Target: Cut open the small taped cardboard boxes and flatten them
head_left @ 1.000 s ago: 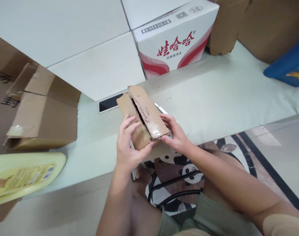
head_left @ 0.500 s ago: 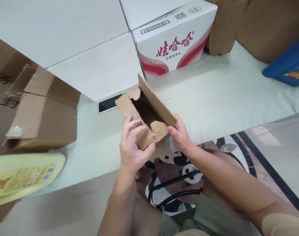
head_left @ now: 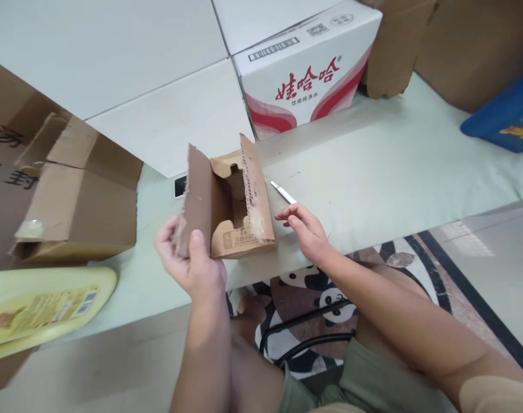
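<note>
A small brown cardboard box (head_left: 261, 215) has its top flaps raised, and its inside shows dark between them. My left hand (head_left: 191, 258) grips the box's left flap, thumb in front and fingers behind. To the right of the box is my right hand (head_left: 307, 232), open and apart from it, with slightly bent fingers. Just beyond those fingertips a slim white pen-like tool (head_left: 284, 193) with a greyish tip lies on the pale cloth (head_left: 351, 166); its near end meets the hand in view. Whether the box touches the cloth I cannot tell.
A phone (head_left: 180, 186) lies partly hidden behind the box. White cartons (head_left: 167, 120) and a red-and-white water carton (head_left: 308, 86) stand at the back. Left are a brown carton (head_left: 102, 206) and a yellow bottle (head_left: 72, 304); a blue container (head_left: 502, 120) is at right.
The box has turned and shifted left. My left hand has moved left onto its flap, and my right hand has let go of the box. The white tool has come into view.
</note>
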Demonstrator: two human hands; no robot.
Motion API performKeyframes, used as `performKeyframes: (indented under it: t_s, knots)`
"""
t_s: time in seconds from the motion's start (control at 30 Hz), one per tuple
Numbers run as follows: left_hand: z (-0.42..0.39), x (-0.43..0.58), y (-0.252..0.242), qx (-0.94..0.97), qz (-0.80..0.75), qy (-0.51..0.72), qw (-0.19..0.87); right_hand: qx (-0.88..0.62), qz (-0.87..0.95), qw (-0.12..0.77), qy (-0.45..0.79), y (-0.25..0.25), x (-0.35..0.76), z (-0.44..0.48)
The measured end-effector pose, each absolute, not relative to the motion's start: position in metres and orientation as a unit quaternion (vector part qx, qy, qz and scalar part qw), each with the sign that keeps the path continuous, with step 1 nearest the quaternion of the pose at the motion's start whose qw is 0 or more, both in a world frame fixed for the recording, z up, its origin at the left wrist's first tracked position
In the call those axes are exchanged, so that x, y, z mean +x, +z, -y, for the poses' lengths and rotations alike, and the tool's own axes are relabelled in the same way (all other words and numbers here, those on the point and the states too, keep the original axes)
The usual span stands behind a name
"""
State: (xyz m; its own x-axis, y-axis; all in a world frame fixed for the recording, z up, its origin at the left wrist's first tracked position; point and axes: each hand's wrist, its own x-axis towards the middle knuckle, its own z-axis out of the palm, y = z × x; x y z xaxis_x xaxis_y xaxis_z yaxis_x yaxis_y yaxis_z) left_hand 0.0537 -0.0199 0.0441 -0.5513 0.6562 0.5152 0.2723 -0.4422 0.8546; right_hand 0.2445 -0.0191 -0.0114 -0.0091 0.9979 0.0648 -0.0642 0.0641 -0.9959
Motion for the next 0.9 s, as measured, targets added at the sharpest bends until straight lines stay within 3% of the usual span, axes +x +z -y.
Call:
performKeyframes:
  t_s: [0.23,0.67,0.9]
  knots:
    - [0.001,0.020,0.037,0.252,-0.513,0.769,0.287,-0.481,0.488,0.487,0.541,-0.011,0.240,0.016]
    - [-0.001,0.020,0.033,0.209,-0.526,0.766,0.303,-0.492,0.517,0.443,0.542,-0.007,0.240,0.019]
    - [-0.017,0.012,0.005,0.212,-0.540,0.731,0.360,-0.497,0.521,0.440,0.536,-0.008,0.240,0.022]
